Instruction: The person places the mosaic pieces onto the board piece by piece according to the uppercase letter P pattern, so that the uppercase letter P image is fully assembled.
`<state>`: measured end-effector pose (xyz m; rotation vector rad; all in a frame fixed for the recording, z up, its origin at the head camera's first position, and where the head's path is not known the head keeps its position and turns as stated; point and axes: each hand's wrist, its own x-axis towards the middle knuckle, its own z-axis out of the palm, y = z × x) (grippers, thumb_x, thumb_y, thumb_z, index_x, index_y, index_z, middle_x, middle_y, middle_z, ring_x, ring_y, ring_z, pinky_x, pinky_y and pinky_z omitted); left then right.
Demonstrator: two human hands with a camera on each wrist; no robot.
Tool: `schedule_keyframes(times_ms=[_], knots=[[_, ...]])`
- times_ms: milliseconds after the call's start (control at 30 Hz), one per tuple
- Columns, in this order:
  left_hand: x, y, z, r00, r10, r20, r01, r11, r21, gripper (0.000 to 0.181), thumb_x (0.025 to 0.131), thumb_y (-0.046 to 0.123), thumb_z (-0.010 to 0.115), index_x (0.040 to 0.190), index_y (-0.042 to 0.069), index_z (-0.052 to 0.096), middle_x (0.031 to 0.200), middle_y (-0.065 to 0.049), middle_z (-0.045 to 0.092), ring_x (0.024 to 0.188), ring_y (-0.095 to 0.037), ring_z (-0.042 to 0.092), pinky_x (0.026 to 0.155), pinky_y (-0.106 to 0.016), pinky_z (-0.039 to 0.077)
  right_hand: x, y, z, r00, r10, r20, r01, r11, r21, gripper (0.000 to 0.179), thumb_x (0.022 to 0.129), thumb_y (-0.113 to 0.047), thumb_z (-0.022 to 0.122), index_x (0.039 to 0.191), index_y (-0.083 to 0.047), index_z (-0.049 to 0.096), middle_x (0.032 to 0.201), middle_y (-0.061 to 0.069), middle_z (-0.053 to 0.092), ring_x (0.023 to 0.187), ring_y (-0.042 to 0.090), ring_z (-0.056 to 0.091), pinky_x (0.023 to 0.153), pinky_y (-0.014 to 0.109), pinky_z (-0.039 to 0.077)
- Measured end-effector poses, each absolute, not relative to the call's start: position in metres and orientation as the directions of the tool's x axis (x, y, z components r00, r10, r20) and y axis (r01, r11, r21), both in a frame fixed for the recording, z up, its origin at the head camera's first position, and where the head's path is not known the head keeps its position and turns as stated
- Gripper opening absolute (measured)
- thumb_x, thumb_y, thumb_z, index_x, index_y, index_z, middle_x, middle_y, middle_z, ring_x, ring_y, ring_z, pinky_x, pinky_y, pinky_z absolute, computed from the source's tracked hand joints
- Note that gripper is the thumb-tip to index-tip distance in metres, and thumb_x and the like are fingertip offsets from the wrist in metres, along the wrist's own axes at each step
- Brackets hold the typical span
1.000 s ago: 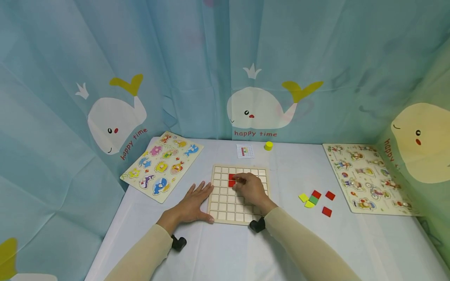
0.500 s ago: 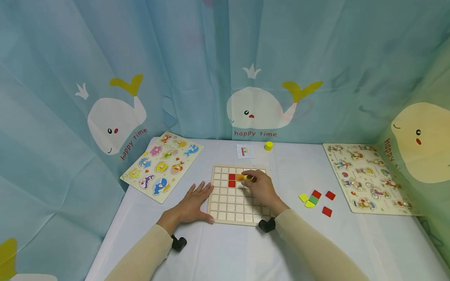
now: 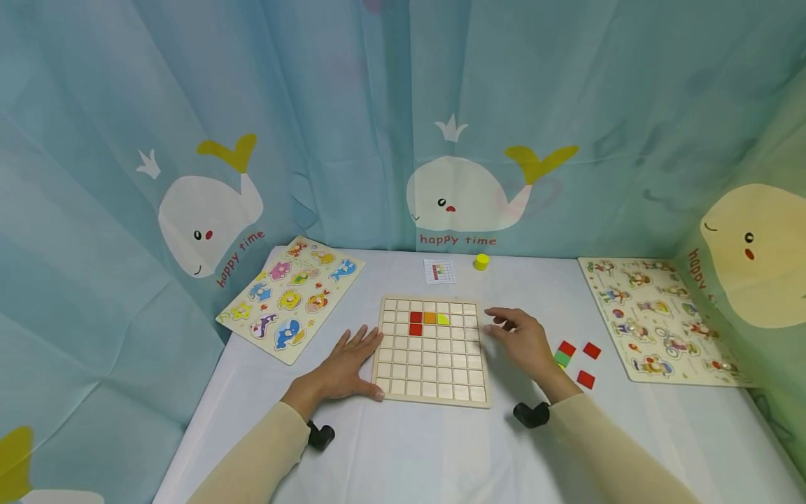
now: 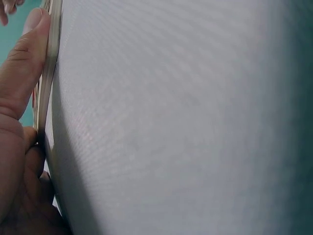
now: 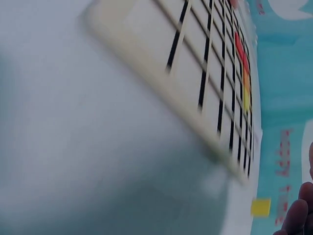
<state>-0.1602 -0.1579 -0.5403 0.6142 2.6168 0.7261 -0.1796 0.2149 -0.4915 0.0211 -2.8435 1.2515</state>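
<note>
A wooden grid board (image 3: 430, 375) lies on the white table in the head view. Two red tiles (image 3: 415, 324) sit one below the other in its cells. Right of the upper one are an orange tile (image 3: 429, 318) and a yellow tile (image 3: 443, 320). My left hand (image 3: 340, 367) rests with spread fingers at the board's left edge; in the left wrist view the thumb (image 4: 27, 58) lies along that edge. My right hand (image 3: 524, 346) is just off the board's right side, fingers loosely bent and holding nothing. It partly hides a group of loose tiles.
Loose red tiles (image 3: 590, 351) and a green tile (image 3: 562, 358) lie right of my right hand. Behind the board are a small printed grid card (image 3: 439, 271) and a yellow cylinder (image 3: 481, 262). Picture puzzle boards flank the table, one left (image 3: 290, 299), one right (image 3: 661, 322).
My right hand placed the yellow tile beside the orange one, let go and moved right off the board toward the loose tiles. The left hand stays put.
</note>
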Motion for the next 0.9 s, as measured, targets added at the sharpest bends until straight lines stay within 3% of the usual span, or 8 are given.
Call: schedule_keyframes(times_ms=[200,400,633,767,900], knots=[[-0.160,-0.158,-0.539,-0.844,0.489,-0.220,0.306,0.777,0.551,0.124,0.074,0.058,0.090,0.169,0.015,0.024,0.177,0.000,0.017,0.166,-0.023,0.003,0.136,-0.046,-0.003,-0.163,0.256,-0.492,-0.997,0.027,0.078,-0.038,0.688,-0.725,0.038,0.098,-0.015,0.076,0.135,-0.007,0.071,0.119,0.019,0.069,0.100,0.024,0.059,0.075,0.027,0.049],[-0.161,-0.157,-0.540,-0.843,0.489,-0.223,0.308,0.779,0.546,0.124,0.074,0.058,0.090,0.169,0.014,0.023,0.178,-0.001,0.016,0.166,-0.023,0.002,0.136,-0.046,-0.003,-0.143,0.296,-0.494,-0.995,0.026,0.094,-0.050,0.692,-0.720,0.042,0.100,-0.023,0.075,0.138,-0.008,0.070,0.121,0.019,0.069,0.092,0.005,0.054,0.069,0.020,0.048],[-0.160,-0.156,-0.539,-0.842,0.493,-0.221,0.306,0.773,0.556,0.124,0.074,0.058,0.090,0.169,0.014,0.024,0.177,-0.001,0.017,0.166,-0.023,0.003,0.136,-0.046,-0.004,-0.118,0.338,-0.501,-0.998,0.059,-0.023,0.057,0.673,-0.737,0.050,0.103,-0.028,0.071,0.146,-0.005,0.062,0.129,0.022,0.063,0.087,-0.003,0.055,0.061,0.024,0.055],[-0.160,-0.156,-0.539,-0.841,0.492,-0.225,0.305,0.775,0.553,0.124,0.074,0.058,0.090,0.170,0.015,0.023,0.178,0.000,0.016,0.166,-0.022,0.002,0.136,-0.046,-0.004,-0.106,0.356,-0.506,-0.989,0.100,-0.106,0.146,0.716,-0.683,0.057,0.101,-0.036,0.072,0.148,-0.005,0.060,0.133,0.024,0.063,0.094,0.001,0.054,0.064,0.024,0.052],[-0.160,-0.157,-0.540,-0.840,0.493,-0.226,0.308,0.777,0.549,0.125,0.075,0.058,0.090,0.170,0.014,0.022,0.178,-0.001,0.016,0.166,-0.023,0.002,0.136,-0.046,-0.004,-0.100,0.368,-0.511,-0.983,0.121,-0.135,0.179,0.771,-0.612,0.059,0.100,-0.036,0.074,0.147,-0.004,0.060,0.131,0.025,0.065,0.100,0.018,0.059,0.069,0.025,0.049]])
